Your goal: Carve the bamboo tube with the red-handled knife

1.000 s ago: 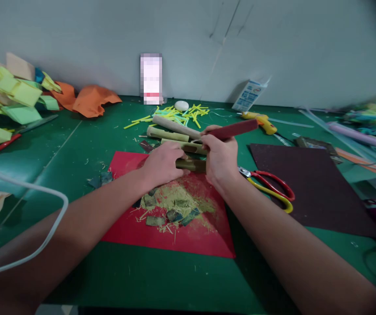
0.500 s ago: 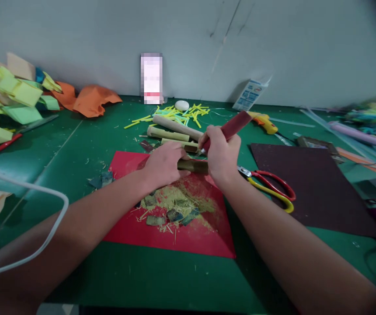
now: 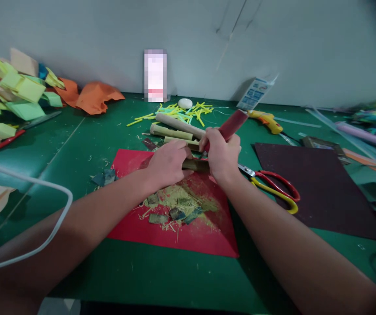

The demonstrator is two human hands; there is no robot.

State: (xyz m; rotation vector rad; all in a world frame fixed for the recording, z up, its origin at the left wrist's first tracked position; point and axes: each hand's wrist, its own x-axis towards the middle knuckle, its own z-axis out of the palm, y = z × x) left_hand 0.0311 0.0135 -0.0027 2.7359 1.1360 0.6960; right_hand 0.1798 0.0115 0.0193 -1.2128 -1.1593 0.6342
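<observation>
My left hand (image 3: 171,162) is closed on a brown bamboo piece (image 3: 196,165) and presses it down over a red sheet (image 3: 132,229). In my right hand (image 3: 222,155) is a red-handled tool (image 3: 233,124), its handle slanting up to the right. A small metal tip shows at its lower end, against the near bamboo; its exact shape is blurred. My right hand also hides the right end of the bamboo. Fine shavings (image 3: 178,194) and dark green chips (image 3: 158,218) lie on the sheet below. Just beyond my hands are more bamboo pieces (image 3: 173,132).
Red-and-yellow-handled scissors (image 3: 275,188) lie right of my right hand, partly on a dark brown sheet (image 3: 315,188). A yellow glue gun (image 3: 266,121), yellow sticks (image 3: 201,113) and a phone (image 3: 155,76) are at the back. A white cable (image 3: 57,186) crosses over my left forearm.
The view has shifted slightly, moving the scene a little to the right. The red handle's upper end has tipped a little left. Both hands keep their hold.
</observation>
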